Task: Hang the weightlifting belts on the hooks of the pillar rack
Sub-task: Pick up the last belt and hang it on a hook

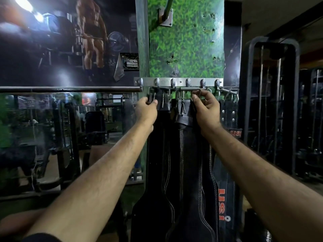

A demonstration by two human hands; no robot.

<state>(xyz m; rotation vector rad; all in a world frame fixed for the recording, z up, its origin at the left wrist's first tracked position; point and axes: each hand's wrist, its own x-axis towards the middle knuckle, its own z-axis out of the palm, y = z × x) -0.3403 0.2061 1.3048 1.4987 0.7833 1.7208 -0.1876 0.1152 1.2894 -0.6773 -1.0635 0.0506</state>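
Observation:
A metal hook rack (180, 82) with several hooks is fixed across a green pillar (185, 41). Black leather weightlifting belts hang from it by their buckles. My left hand (146, 110) grips the buckle end of the left black belt (157, 172) just under the hooks. My right hand (207, 106) pinches the metal buckle of the middle black belt (190, 180), holding it up at hook height. A third belt (225, 198) with orange lettering hangs at the right, its studded top by my right wrist.
A horizontal metal bar (70, 89) runs left from the pillar, with a mirror below and a gym poster above. A dark weight machine frame (272, 102) stands to the right. A bracket (166, 16) with a rod sits high on the pillar.

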